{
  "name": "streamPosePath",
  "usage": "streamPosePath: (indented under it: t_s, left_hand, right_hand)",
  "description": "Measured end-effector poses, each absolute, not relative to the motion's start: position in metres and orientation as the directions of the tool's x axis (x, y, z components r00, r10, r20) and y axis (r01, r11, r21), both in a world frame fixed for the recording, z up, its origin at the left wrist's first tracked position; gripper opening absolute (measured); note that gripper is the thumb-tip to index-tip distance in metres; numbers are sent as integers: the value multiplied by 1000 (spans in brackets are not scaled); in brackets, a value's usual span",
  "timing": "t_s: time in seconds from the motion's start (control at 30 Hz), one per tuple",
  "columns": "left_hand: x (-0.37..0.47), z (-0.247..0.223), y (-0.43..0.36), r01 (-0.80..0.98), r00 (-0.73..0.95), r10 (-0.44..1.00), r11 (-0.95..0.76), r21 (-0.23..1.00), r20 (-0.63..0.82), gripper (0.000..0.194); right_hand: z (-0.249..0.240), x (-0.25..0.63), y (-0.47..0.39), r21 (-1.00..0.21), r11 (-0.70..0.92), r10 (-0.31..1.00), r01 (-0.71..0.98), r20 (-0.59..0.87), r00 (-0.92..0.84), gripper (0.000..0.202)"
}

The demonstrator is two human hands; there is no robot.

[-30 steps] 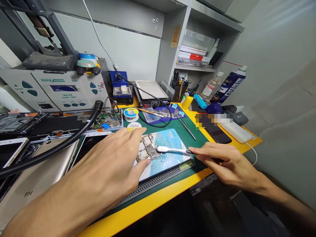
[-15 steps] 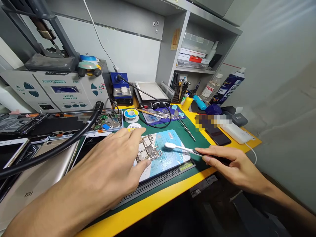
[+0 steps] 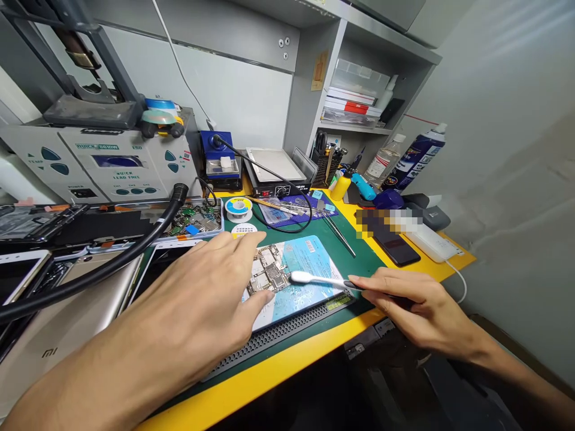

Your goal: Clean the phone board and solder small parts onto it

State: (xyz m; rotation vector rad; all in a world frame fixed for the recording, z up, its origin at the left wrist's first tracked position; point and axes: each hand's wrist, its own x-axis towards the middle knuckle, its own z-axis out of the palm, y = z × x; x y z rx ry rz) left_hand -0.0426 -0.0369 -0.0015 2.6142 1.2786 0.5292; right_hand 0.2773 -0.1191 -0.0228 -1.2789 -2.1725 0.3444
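A phone circuit board [image 3: 268,272] lies flat on a wet blue-and-white card [image 3: 309,263], which rests on a grey perforated plate [image 3: 287,329]. My left hand [image 3: 215,287] steadies the board's left side, thumb at the near edge and fingers over the far side; part of the board is hidden beneath it. Between thumb and fingers, my right hand [image 3: 404,305] grips a white toothbrush [image 3: 321,279] by its black handle. Its head is at the board's right edge, bristles turned down and mostly out of sight.
Tweezers [image 3: 339,233] and a solder spool [image 3: 239,209] lie behind the card. Several phones sit on the left under a black hose [image 3: 148,239]. A dark phone [image 3: 395,239] and a white power strip [image 3: 426,236] are on the right. The yellow table edge [image 3: 269,365] runs in front.
The toothbrush has moved left with my right hand, from over the blue card to the board's right edge. My left hand stays in the same place.
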Motion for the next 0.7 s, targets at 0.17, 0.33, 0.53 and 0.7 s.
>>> streamPosePath:
  t_s: [0.17, 0.33, 0.53, 0.7]
  left_hand:
    - [-42, 3, -37, 766, 573, 805, -593, 249, 154, 60]
    - [-40, 5, -39, 772, 582, 805, -591, 234, 115, 57]
    - [-42, 6, -38, 763, 581, 804, -591, 262, 124, 61]
    - [-44, 3, -39, 760, 590, 791, -612, 219, 164, 56]
  right_hand:
    - [-27, 280, -117, -502, 484, 870, 717, 362, -333, 35]
    - [-26, 280, -117, -518, 463, 885, 719, 309, -348, 30]
    - [-22, 280, -115, -522, 494, 869, 695, 323, -375, 30]
    - [-23, 276, -113, -496, 492, 867, 715, 356, -350, 32]
